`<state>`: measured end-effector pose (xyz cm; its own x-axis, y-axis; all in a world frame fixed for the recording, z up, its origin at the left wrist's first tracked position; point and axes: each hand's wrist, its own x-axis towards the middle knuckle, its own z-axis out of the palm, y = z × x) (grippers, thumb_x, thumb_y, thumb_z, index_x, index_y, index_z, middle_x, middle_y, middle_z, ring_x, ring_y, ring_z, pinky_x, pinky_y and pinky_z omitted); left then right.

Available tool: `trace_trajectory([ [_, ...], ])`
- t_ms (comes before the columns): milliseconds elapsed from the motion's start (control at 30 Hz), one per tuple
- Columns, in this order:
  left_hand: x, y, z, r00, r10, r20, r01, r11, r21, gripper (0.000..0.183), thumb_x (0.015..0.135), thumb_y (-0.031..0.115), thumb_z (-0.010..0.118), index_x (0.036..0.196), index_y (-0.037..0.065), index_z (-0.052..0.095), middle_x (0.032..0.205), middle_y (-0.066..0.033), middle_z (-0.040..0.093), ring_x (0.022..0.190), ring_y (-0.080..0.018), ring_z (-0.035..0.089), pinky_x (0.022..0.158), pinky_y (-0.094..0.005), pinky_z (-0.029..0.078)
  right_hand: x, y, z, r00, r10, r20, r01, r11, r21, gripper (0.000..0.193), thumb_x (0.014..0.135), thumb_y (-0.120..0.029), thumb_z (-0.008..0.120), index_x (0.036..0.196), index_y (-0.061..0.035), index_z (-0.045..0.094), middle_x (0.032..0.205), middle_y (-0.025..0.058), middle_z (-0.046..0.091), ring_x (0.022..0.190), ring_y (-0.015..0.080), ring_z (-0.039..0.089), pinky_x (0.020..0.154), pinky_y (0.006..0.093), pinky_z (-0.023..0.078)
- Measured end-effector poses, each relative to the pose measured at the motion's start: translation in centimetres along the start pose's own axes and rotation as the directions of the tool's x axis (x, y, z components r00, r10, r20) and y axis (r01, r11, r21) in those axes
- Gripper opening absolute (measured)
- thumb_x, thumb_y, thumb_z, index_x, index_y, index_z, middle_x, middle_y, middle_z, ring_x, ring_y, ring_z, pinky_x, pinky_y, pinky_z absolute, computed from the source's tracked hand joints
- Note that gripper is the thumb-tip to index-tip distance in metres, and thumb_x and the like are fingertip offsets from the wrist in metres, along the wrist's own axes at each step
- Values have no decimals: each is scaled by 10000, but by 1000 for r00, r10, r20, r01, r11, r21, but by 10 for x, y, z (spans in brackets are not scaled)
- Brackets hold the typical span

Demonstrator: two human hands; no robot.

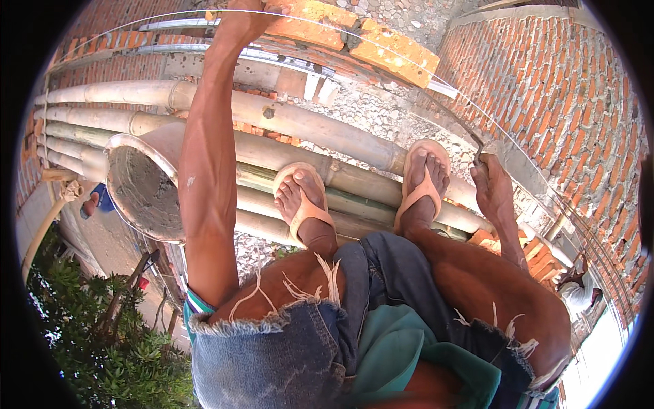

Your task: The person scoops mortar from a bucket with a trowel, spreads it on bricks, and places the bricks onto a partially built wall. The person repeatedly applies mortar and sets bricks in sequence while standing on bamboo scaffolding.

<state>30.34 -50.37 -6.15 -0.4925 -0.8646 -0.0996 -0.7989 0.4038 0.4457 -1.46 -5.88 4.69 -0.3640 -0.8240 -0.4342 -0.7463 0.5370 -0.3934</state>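
Observation:
My left hand [244, 22] reaches to the top of the view, beside the left end of an orange brick [310, 24] on the wall. Its fingers are mostly hidden, so their grip cannot be made out. Right of that brick lies a second orange brick [394, 53], with a dark joint between them. My right hand [495, 193] is closed round the handle of a trowel [470, 131], whose thin bent metal neck points up toward the wall. The trowel's blade is seen nearly edge-on. A thin white string [494, 121] runs along the brick course.
My sandalled feet stand on several bamboo poles [300, 123]. At the left, a bucket [142, 184] of grey mortar sits by my left forearm. Brick walls [545, 88] rise right and left. Loose bricks [541, 262] lie at the right; another person [579, 290] is below. Leaves [116, 341] fill the lower left.

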Motion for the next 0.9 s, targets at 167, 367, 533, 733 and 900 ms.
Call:
trace_trajectory([
  [167, -86, 34, -59, 998, -36, 50, 29, 990, 140, 487, 997, 293, 668, 1440, 98, 612, 1220, -234, 726, 1102, -361, 716, 979, -441, 544, -15, -23, -19, 995, 16, 98, -23, 997, 77, 280, 964, -158, 699, 1164, -13, 567, 912, 236, 699, 783, 432, 680, 706, 479, 523],
  [367, -276, 7, -173, 710, -340, -617, 300, 938, -172, 493, 1033, 413, 652, 1371, 54, 678, 1271, -181, 721, 1142, -256, 690, 964, -399, 547, -15, -80, -37, 958, -251, 138, 250, 968, 20, 295, 914, -172, 761, 1110, -21, 599, 950, 198, 697, 847, 404, 691, 742, 469, 544],
  [533, -374, -109, -183, 269, -911, -313, 635, 413, -653, 755, 1055, 588, 510, 1468, -43, 537, 1394, -214, 629, 1243, -291, 611, 1067, -416, 452, 19, -150, -75, 773, -625, 110, 631, 738, -239, 276, 930, -145, 725, 1116, -8, 576, 937, 189, 639, 798, 386, 651, 717, 459, 516],
  [733, -418, -182, -103, 429, -899, -90, -3, 98, -995, 587, 1105, 431, 500, 1416, -65, 553, 1393, -167, 628, 1197, -261, 633, 1061, -392, 477, 39, -239, -111, 706, -700, 112, 690, 643, -333, 230, 929, -128, 733, 1069, -4, 599, 852, 154, 620, 736, 310, 638, 673, 414, 506],
  [900, -423, -165, -110, 263, -957, -122, 144, 164, -976, 535, 1105, 367, 513, 1411, -71, 539, 1334, -165, 655, 1204, -296, 637, 1026, -444, 532, 8, -184, -124, 864, -412, -290, 385, 911, -146, 308, 907, -248, 822, 858, -32, 607, 728, 57, 565, 674, 161, 550, 611, 342, 446],
])
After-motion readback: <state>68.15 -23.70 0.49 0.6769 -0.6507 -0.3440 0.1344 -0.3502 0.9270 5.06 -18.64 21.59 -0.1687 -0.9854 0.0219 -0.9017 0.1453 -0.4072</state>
